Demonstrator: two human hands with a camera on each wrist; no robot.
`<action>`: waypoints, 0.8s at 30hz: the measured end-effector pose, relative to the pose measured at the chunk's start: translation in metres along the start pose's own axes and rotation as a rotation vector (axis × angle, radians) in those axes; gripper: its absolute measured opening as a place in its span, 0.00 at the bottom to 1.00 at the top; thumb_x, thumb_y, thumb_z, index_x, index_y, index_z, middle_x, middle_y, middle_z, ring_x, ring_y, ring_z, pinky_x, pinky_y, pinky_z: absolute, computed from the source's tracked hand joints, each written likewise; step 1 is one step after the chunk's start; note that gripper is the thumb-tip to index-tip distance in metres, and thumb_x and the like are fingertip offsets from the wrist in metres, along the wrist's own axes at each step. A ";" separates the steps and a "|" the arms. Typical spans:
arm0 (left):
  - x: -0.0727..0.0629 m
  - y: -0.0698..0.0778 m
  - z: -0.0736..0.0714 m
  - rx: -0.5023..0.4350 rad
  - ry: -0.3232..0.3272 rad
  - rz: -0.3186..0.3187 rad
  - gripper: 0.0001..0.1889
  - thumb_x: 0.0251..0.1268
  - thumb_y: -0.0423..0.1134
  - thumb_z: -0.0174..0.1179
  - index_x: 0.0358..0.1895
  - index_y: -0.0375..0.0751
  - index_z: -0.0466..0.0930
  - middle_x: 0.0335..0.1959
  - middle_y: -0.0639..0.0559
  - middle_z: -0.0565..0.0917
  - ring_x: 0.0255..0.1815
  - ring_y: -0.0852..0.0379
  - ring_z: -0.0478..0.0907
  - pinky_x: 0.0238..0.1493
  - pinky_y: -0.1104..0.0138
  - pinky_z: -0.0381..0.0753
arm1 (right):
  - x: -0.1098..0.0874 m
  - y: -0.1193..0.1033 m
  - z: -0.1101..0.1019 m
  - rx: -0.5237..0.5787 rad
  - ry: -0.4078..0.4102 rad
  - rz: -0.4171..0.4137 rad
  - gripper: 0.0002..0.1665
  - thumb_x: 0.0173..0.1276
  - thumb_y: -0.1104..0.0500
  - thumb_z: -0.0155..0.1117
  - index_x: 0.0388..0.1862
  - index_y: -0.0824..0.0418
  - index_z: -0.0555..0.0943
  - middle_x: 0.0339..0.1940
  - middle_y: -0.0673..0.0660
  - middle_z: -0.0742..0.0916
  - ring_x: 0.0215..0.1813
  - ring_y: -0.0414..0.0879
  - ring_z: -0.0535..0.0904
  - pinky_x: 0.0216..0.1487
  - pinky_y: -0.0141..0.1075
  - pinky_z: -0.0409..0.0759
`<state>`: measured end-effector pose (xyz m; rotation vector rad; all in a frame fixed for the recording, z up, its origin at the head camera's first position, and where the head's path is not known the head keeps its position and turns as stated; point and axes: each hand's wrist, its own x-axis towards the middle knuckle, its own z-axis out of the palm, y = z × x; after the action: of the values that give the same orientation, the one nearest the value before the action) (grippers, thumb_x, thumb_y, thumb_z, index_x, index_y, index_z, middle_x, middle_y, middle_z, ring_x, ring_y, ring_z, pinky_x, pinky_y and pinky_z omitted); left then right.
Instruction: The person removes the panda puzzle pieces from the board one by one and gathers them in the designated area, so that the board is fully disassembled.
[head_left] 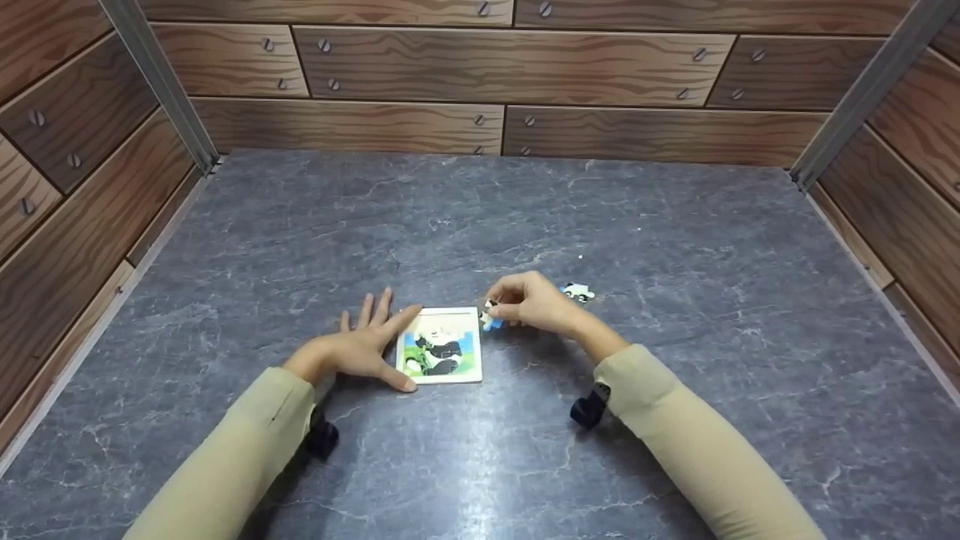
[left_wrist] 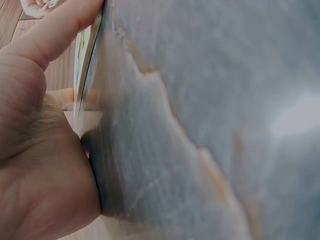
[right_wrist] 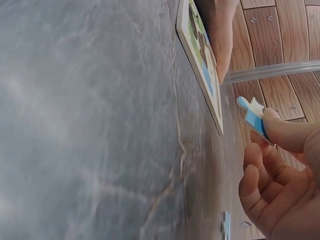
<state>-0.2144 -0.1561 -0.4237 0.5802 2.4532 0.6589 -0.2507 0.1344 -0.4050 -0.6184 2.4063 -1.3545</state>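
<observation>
A square puzzle board (head_left: 480, 369) with a light frame and a panda picture lies on the table; the top band of its picture is bare and pale. My left hand (head_left: 360, 349) spreads along its left side, thumb at the lower left corner and index finger over the upper left corner. Just off the board's right edge, my right hand (head_left: 536, 304) pinches a puzzle piece (right_wrist: 254, 117) between thumb and fingers. That piece is blue and cream with knobbed edges, and it is held up off the table in the right wrist view.
Behind the right hand another puzzle piece (head_left: 577, 292), white, black and blue, lies on the dark marbled table (head_left: 675, 247). Wood-patterned walls (head_left: 420, 64) with grey metal corner posts (head_left: 862, 97) enclose the back and sides.
</observation>
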 end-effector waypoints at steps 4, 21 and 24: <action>0.000 0.000 0.000 -0.017 0.000 0.003 0.62 0.39 0.63 0.69 0.75 0.61 0.34 0.70 0.42 0.17 0.66 0.42 0.10 0.58 0.40 0.14 | -0.005 0.003 -0.007 -0.011 0.018 0.011 0.11 0.60 0.63 0.66 0.40 0.67 0.82 0.25 0.52 0.82 0.24 0.43 0.74 0.27 0.35 0.75; 0.000 0.000 0.000 0.006 0.002 0.006 0.62 0.40 0.64 0.69 0.75 0.60 0.34 0.70 0.41 0.17 0.67 0.41 0.11 0.58 0.39 0.15 | -0.028 0.017 -0.038 0.058 0.083 0.046 0.13 0.62 0.66 0.63 0.45 0.70 0.80 0.28 0.57 0.82 0.27 0.45 0.75 0.28 0.33 0.76; 0.000 0.000 0.000 0.007 0.001 0.005 0.62 0.40 0.64 0.69 0.75 0.60 0.34 0.70 0.41 0.17 0.67 0.41 0.11 0.58 0.39 0.15 | -0.032 0.020 -0.043 0.046 0.094 0.062 0.12 0.63 0.68 0.60 0.46 0.70 0.80 0.29 0.57 0.81 0.28 0.45 0.76 0.29 0.35 0.77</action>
<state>-0.2148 -0.1561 -0.4235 0.5893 2.4570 0.6534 -0.2474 0.1912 -0.3985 -0.4746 2.4386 -1.4389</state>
